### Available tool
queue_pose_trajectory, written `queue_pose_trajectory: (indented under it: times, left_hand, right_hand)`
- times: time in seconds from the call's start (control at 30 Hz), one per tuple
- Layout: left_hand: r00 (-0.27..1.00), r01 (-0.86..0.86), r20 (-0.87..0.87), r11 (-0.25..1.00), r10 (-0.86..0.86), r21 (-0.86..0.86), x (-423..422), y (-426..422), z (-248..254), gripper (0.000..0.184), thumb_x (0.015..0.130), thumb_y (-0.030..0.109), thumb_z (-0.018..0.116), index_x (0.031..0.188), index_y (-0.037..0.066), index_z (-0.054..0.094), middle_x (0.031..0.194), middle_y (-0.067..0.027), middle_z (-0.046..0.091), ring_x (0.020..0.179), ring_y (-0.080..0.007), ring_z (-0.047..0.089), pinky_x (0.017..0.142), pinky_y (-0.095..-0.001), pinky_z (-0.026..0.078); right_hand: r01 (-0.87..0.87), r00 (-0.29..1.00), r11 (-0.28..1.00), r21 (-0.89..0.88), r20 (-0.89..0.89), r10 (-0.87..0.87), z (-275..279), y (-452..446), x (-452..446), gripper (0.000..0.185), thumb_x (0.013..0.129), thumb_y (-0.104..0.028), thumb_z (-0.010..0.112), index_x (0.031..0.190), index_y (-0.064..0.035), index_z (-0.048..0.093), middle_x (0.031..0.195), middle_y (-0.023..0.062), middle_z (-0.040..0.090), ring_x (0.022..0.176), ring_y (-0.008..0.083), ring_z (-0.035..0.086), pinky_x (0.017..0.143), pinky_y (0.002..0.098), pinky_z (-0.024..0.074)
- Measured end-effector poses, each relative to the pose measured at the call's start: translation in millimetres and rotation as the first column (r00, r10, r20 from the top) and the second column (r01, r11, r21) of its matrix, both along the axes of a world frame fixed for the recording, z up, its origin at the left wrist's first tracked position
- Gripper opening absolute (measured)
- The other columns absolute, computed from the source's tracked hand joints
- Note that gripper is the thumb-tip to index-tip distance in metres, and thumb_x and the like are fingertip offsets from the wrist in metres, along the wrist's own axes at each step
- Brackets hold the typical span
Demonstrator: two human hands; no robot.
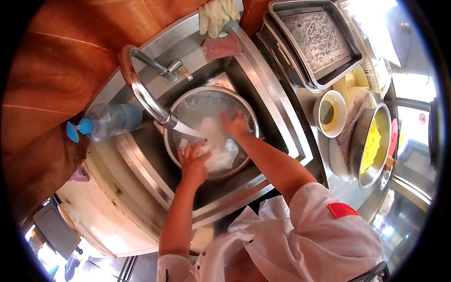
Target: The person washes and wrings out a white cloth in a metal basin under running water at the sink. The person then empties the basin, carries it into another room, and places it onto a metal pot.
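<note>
A round metal basin [255, 115] stands in the sink, holding cloudy water and a soaked white cloth [221, 157]. Water pours into it from the curved chrome faucet [149, 101]. My left hand [193, 163] is at the basin's near left side, its fingers bent over a bunched edge of the cloth. My right hand [236, 124] is over the water at the right side, slightly blurred, with its fingers apart and no cloth visible in them. The underwater part of the cloth is hard to make out.
A blue pump bottle [112, 121] lies left of the sink [277, 103]. Gloves [217, 16] and a pink cloth [221, 47] lie at the back rim. On the right are stacked metal trays [319, 40], a white bowl [330, 113] and a metal bowl [364, 155] with yellow food.
</note>
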State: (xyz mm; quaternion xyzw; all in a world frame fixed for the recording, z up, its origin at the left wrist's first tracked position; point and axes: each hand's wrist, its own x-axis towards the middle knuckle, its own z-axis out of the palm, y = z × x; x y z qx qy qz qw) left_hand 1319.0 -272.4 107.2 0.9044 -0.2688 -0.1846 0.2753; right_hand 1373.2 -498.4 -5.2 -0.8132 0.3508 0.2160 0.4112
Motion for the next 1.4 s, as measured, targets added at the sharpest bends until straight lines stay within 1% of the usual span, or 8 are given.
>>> queue_pose_trajectory:
  times: [0.2, 0.3, 0.43, 0.87, 1.0, 1.1, 1.23, 1.4]
  left_hand:
    - [0.731, -0.659, -0.228, 0.752, 0.644, 0.009, -36, -11, -22, 0.065, 0.089, 0.027, 0.075, 0.146, 0.012, 0.048, 0.151, -0.0233, 0.037, 0.131, -0.0481, 0.044, 0.108, -0.0530, 0.041]
    - [-0.327, -0.924, -0.945, 0.209, 0.006, 0.321, -25, -9, -43, 0.076, 0.096, 0.065, 0.054, 0.148, 0.011, 0.043, 0.146, -0.0178, 0.044, 0.130, -0.0419, 0.050, 0.106, -0.0557, 0.045]
    - [-0.025, -1.000, -0.756, 0.006, -0.654, 0.028, -28, 15, -132, 0.065, 0.099, 0.064, 0.048, 0.138, 0.012, 0.054, 0.130, -0.0083, 0.062, 0.123, -0.0298, 0.057, 0.104, -0.0497, 0.048]
    - [0.069, -0.993, -0.884, -0.113, -0.463, -0.018, -13, -15, -90, 0.047, 0.102, 0.046, 0.052, 0.132, 0.010, 0.060, 0.119, -0.0044, 0.068, 0.108, -0.0265, 0.065, 0.104, -0.0397, 0.049]
    - [-0.051, -0.998, -0.997, -0.025, -0.051, 0.052, -14, -21, -33, 0.037, 0.099, 0.023, 0.061, 0.133, 0.006, 0.059, 0.127, -0.0095, 0.067, 0.116, -0.0254, 0.064, 0.099, -0.0387, 0.051]
    - [0.626, -0.563, -0.653, 0.826, 0.426, -0.002, -3, -15, 9, 0.051, 0.091, 0.015, 0.069, 0.138, 0.000, 0.054, 0.136, -0.0171, 0.060, 0.127, -0.0336, 0.057, 0.105, -0.0456, 0.045]
    - [0.893, -0.231, -0.324, 0.937, 0.312, 0.263, -13, -12, 1, 0.059, 0.088, 0.013, 0.069, 0.143, 0.002, 0.050, 0.148, -0.0238, 0.046, 0.139, -0.0428, 0.042, 0.113, -0.0491, 0.036]
    - [0.933, -0.357, 0.045, 0.907, 0.356, 0.223, -3, -28, -72, 0.078, 0.083, 0.022, 0.074, 0.151, 0.006, 0.041, 0.151, -0.0330, 0.033, 0.141, -0.0522, 0.032, 0.117, -0.0561, 0.030]
  right_hand:
    - [-0.602, 0.762, 0.728, -0.327, 0.038, 0.647, -58, 38, -10, 0.070, 0.090, -0.060, 0.059, 0.141, -0.0120, 0.056, 0.135, 0.0222, 0.061, 0.126, 0.0417, 0.054, 0.112, 0.0561, 0.0324]
    - [-0.492, 0.860, 0.871, -0.005, 0.156, 0.487, -48, 65, -37, 0.049, 0.092, -0.052, 0.055, 0.120, -0.0148, 0.071, 0.122, 0.0172, 0.068, 0.118, 0.0380, 0.061, 0.103, 0.0524, 0.0429]
    - [-0.214, 0.905, 0.975, 0.066, 0.389, 0.173, 51, 127, -61, 0.053, 0.099, -0.044, 0.050, 0.069, -0.0065, 0.070, 0.070, 0.0201, 0.067, 0.072, 0.0451, 0.067, 0.066, 0.0532, 0.0536]
    - [-0.151, 0.862, 0.987, 0.047, 0.495, 0.109, 58, 106, -21, 0.029, 0.093, -0.031, 0.062, 0.078, -0.0060, 0.066, 0.082, 0.0205, 0.069, 0.077, 0.0412, 0.067, 0.066, 0.0509, 0.0521]
    - [-0.433, 0.892, 0.900, -0.045, 0.124, 0.436, -84, 38, -23, 0.046, 0.100, -0.045, 0.049, 0.093, -0.0036, 0.068, 0.092, 0.0225, 0.070, 0.087, 0.0440, 0.068, 0.078, 0.0511, 0.0547]
    - [-0.550, 0.835, 0.832, -0.070, -0.023, 0.550, -89, 5, -25, 0.053, 0.101, -0.049, 0.047, 0.106, -0.0004, 0.068, 0.105, 0.0252, 0.070, 0.096, 0.0468, 0.066, 0.087, 0.0511, 0.0537]
    - [0.097, 0.919, 0.985, -0.146, 0.393, -0.032, -49, 21, -12, 0.063, 0.099, -0.056, 0.048, 0.138, -0.0076, 0.059, 0.139, 0.0331, 0.053, 0.129, 0.0481, 0.052, 0.107, 0.0481, 0.0453]
    - [-0.537, 0.737, 0.811, -0.233, 0.338, 0.585, -7, 46, -6, 0.058, 0.099, -0.047, 0.055, 0.139, -0.0054, 0.056, 0.139, 0.0269, 0.055, 0.133, 0.0426, 0.050, 0.113, 0.0454, 0.0387]
